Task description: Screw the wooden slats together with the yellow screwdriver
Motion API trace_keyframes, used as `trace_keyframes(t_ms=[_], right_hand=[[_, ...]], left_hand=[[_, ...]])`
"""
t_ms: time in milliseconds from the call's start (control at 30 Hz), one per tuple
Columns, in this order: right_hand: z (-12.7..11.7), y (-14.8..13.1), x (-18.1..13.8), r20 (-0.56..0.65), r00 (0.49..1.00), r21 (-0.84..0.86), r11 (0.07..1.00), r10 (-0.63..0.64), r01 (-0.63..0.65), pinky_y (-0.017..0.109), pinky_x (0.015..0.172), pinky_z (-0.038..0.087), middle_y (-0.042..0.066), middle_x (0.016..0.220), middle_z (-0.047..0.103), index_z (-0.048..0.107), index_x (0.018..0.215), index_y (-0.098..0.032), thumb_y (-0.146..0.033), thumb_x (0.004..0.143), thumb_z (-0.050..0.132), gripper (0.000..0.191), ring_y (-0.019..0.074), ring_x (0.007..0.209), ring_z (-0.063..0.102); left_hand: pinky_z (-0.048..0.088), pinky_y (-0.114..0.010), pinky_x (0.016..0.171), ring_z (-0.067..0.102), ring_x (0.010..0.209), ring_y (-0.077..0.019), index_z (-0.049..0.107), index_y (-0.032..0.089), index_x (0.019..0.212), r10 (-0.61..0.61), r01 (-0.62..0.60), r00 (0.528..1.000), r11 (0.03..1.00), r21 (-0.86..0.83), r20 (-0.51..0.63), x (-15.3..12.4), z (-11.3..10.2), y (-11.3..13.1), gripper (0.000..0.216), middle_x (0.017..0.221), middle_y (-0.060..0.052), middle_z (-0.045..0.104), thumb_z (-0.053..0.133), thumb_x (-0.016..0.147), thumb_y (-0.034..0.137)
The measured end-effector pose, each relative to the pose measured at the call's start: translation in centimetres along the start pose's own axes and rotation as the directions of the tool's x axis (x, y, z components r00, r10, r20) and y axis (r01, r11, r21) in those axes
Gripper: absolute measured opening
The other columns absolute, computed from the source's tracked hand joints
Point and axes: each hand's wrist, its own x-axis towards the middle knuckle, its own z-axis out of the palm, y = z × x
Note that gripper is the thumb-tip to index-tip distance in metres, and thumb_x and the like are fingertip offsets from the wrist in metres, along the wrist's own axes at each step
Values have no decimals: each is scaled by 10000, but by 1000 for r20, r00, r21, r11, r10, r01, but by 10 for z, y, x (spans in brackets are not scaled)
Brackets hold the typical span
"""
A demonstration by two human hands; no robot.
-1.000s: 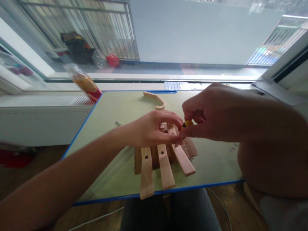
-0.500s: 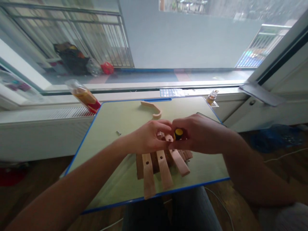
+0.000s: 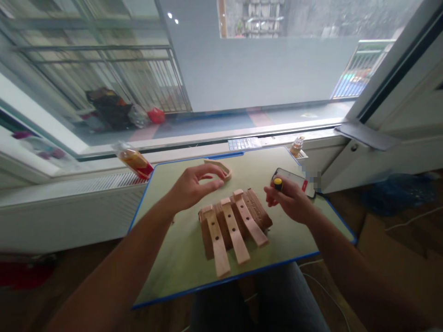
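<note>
My left hand (image 3: pixel 197 184) is above the table with thumb and fingers apart. Its fingertips overlap the view of a loose wooden hook (image 3: pixel 218 164) near the back edge; whether they touch it I cannot tell. My right hand (image 3: pixel 292 198) is closed round a screwdriver (image 3: pixel 278 184), of which the yellow and black handle end shows. Between the hands, a brown block (image 3: pixel 256 207) lies on the table, with three pale wooden hooks across it: a left one (image 3: pixel 218 249), a middle one (image 3: pixel 235 237) and a right one (image 3: pixel 252 221). Each has two dark holes.
The small table (image 3: pixel 166 281) has a blue rim. A phone (image 3: pixel 294 177) lies behind my right hand. A drink bottle (image 3: pixel 133 160) leans at the back left, and a smaller bottle (image 3: pixel 296 146) stands at the back right. A compartmented case (image 3: pixel 244 144) lies on the sill.
My hands have parted from over the block. The left moved towards the loose hook, the right moved right with the screwdriver. The three hooks on the block are now uncovered.
</note>
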Motion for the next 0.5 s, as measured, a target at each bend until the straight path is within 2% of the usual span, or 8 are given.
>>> trace_keyframes(t_ms=[67, 167, 233, 300, 400, 500], right_hand=[[2, 12, 1, -1, 998, -52, 997, 58, -58, 316, 663, 562, -6, 813, 672, 617, 981, -184, -487, 1047, 585, 312, 142, 688, 644], [2, 25, 4, -19, 992, -143, 982, 124, -125, 391, 822, 612, 61, 1134, 717, 683, 1198, -174, -446, 1012, 667, 330, 186, 935, 700], [-1, 29, 9, -19, 987, -178, 971, 161, -162, 442, 901, 612, 88, 1270, 699, 672, 1283, -187, -435, 1007, 676, 371, 224, 1057, 700], [-4, 32, 15, -18, 982, -191, 963, 190, -190, 463, 926, 609, 97, 1308, 689, 660, 1315, -189, -433, 1007, 677, 393, 239, 1096, 697], [-10, 33, 23, -22, 978, -180, 962, 206, -206, 474, 937, 606, 101, 1326, 683, 653, 1332, -188, -433, 1005, 680, 409, 246, 1114, 695], [-17, 32, 27, -20, 979, -141, 969, 203, -204, 480, 947, 603, 101, 1338, 679, 652, 1335, -189, -432, 1004, 681, 412, 252, 1128, 691]], left_hand=[[565, -435, 1023, 720, 1107, -239, 764, 193, 1107, -128, 145, 987, 969, 198, -96, 10, -7, -10, 263, 1185, -101, 792, 690, 950, 391], [570, -453, 961, 728, 1040, -272, 794, 182, 1067, -171, 191, 981, 937, 293, -92, 31, -5, -28, 293, 1162, -124, 798, 728, 896, 410], [575, -423, 930, 733, 1035, -279, 813, 202, 1059, -179, 178, 984, 927, 330, -28, 46, 4, -40, 316, 1172, -108, 804, 781, 835, 423], [573, -381, 917, 733, 1040, -273, 817, 205, 1063, -174, 152, 984, 921, 360, 29, 59, 16, -47, 328, 1188, -95, 807, 801, 796, 395], [557, -324, 836, 729, 950, -235, 812, 200, 1012, -153, 105, 984, 912, 396, 90, 72, 31, -50, 269, 1132, -84, 817, 683, 901, 409], [525, -311, 772, 710, 869, -213, 803, 205, 1013, -120, 52, 985, 897, 439, 128, 78, 32, -40, 316, 1087, -74, 815, 583, 981, 428]])
